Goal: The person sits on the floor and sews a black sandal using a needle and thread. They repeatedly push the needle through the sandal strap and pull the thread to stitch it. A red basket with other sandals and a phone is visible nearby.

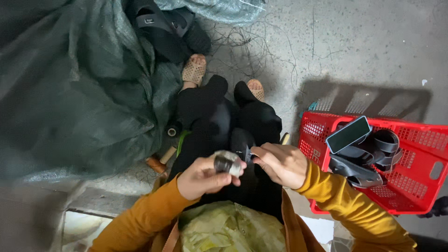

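Left hand [203, 177]: lower centre, fingers curled around a small dark spool [227, 163].
Right hand [280, 164]: fingers pinching a small blade [248, 153] beside the spool.
Progress: spool partly wrapped, looks midway.
Room: red basket [420, 186] close right, green netting [70, 93] crowding left; bare floor [364, 46] upper right.

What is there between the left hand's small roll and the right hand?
In the head view, a small dark blade-like piece bridges the roll and the right hand, pinched by its fingers.
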